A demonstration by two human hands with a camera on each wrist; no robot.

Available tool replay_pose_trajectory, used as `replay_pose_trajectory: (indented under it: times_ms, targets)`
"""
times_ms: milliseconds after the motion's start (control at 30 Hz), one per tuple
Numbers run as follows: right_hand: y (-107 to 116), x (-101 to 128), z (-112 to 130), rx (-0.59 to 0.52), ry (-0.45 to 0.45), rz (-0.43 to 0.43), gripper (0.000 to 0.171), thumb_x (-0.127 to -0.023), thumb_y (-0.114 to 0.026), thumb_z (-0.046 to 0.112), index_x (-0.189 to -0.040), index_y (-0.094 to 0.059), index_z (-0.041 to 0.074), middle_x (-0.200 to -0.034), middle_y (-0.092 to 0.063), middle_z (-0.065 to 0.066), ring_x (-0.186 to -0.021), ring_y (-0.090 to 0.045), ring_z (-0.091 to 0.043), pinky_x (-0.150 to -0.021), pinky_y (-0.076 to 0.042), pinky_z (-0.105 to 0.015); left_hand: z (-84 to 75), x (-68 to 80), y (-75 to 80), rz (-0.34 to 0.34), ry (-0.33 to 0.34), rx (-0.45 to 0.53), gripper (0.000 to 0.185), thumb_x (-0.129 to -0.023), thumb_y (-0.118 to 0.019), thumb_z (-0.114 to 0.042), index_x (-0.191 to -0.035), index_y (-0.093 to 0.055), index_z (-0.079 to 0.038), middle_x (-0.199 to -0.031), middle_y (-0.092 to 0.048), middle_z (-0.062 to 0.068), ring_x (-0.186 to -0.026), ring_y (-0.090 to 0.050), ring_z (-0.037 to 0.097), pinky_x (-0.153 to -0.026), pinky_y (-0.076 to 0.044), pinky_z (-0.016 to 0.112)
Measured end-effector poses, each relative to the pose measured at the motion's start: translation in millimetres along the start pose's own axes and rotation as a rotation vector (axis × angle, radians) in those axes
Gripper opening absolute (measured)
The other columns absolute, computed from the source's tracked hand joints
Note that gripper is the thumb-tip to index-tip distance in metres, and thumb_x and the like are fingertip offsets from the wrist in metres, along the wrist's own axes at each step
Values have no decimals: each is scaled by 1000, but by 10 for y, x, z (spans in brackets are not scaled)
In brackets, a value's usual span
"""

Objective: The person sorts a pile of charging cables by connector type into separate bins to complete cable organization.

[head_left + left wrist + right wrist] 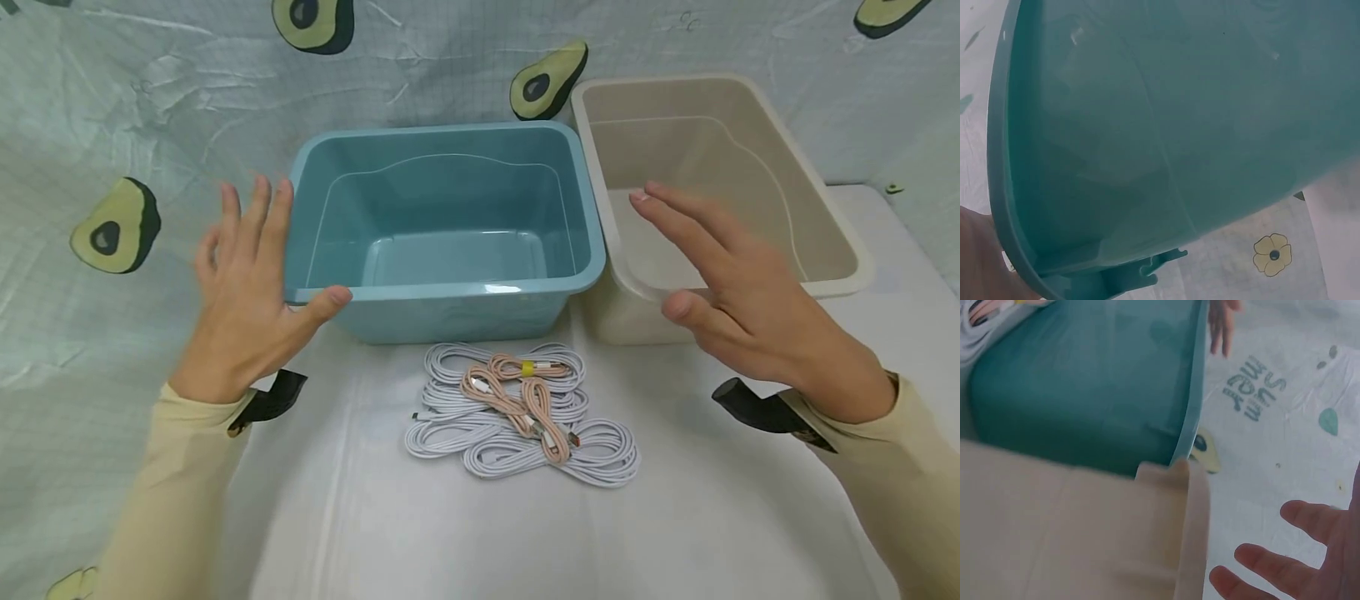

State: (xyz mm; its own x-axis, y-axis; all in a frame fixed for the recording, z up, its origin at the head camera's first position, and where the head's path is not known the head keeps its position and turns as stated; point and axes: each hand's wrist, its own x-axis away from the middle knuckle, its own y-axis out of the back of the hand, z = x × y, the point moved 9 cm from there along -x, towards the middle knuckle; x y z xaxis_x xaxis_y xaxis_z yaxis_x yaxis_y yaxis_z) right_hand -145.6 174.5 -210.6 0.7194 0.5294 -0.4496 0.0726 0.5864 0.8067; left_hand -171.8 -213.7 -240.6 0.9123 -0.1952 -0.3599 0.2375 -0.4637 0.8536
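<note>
Blue tub [446,233] at mid-bench toward the far edge, upright, open side up, nothing visible inside. Left hand [243,287] flat against its left wall, fingers straight and close together pointing up, thumb [330,298] hooked onto the near rim at the near-left corner. Looks like a steadying or squaring contact, not a grip; no curl around the rim. Left wrist view confirms: tub wall [1166,125] fills the frame, rim right at the palm.

Right hand [738,292] spread, fingers straight, hovering over the near-left part of the beige tub [832,250]; not clearly touching either tub, can't tell contact for sure. Holding nothing. Right wrist view shows open fingers [1285,565] in the air, beige rim [1191,512] butting against the blue tub [1085,387].

Beige tub immediately right of the blue one, rims touching or nearly so, set slightly further back and angled toward the far-right corner of the bench. Side-by-side placement reads as a matched pair of receptacles.

Pile of coiled cables [521,412] just in front of the blue tub toward the near edge, apart from both hands, roughly centred between them: several white coils [600,458], pink ones [525,396] lying on top, one with a yellow tie [527,368]. Untouched.

Bench covered in white cloth [675,533]; avocado-print backdrop [116,225] behind and to the left.
</note>
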Motion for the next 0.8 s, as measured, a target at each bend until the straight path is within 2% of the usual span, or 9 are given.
replay_pose_trajectory:
  times_ms: [133,200,300,467,533,567,733,767,800]
  targets:
    - [-85,-48,191,20,36,-30,89,-95,-45,75,-160,-41,15,-162,-46,-9,-146,-49,-32,-122,-27,-11,25,-2,-68,22,11,39,123,-77,-50,-95,-169,-11,-23,-176,-11,11,-165,7,37,-124,-4,71]
    - [-137,-60,286,37,52,-29,89,-95,-49,74,-158,-43,12,-161,-48,-11,-143,-53,-31,-122,-27,-8,20,-13,-98,21,5,46,128,-73,-47,-100,-169,-11,-22,-176,-11,12,-165,6,38,-123,-6,72]
    - [-218,-66,412,14,81,-27,86,-96,-52,70,-156,-46,9,-158,-49,-12,-142,-54,-28,-122,-29,-8,10,-28,-114,5,-4,48,134,-68,-42,-105,-169,-13,-22,-176,-12,11,-164,4,40,-122,-8,73]
    - [-345,-45,609,-62,152,-43,78,-98,-57,62,-151,-51,5,-155,-53,-14,-142,-55,-25,-121,-35,-12,33,-39,-86,-45,-7,49,132,-69,-48,-102,-168,-14,-23,-176,-13,10,-165,3,37,-120,-12,71]
    - [-411,-27,670,-86,176,-43,75,-98,-59,59,-150,-52,6,-153,-54,-14,-140,-57,-25,-119,-38,-11,45,-34,-79,-62,-11,44,130,-70,-50,-100,-168,-15,-22,-176,-14,9,-165,3,35,-121,-13,69]
    - [-449,-16,696,-98,187,-42,73,-98,-60,58,-149,-53,6,-152,-55,-14,-138,-58,-25,-112,-42,-9,52,-31,-82,-66,-10,42,129,-71,-51,-99,-168,-14,-22,-176,-14,8,-165,3,34,-121,-13,69]
    - [-678,53,733,-143,197,24,69,-98,-66,51,-150,-52,8,-149,-56,-11,-135,-59,-20,-100,-51,-14,98,-15,-116,-65,10,29,130,-72,-56,-96,-168,-12,-22,-176,-13,5,-166,3,31,-122,-13,68]
    - [-724,70,725,-147,192,39,69,-98,-67,50,-150,-52,8,-149,-55,-10,-135,-59,-19,-99,-51,-13,106,-15,-120,-65,14,27,131,-71,-55,-97,-168,-12,-22,-176,-13,5,-166,1,31,-122,-13,68]
    - [-767,85,713,-154,184,53,69,-98,-67,49,-151,-51,9,-149,-55,-9,-136,-57,-18,-105,-50,-15,110,-15,-122,-65,17,25,132,-70,-54,-99,-168,-12,-22,-176,-14,6,-166,0,31,-123,-13,68]
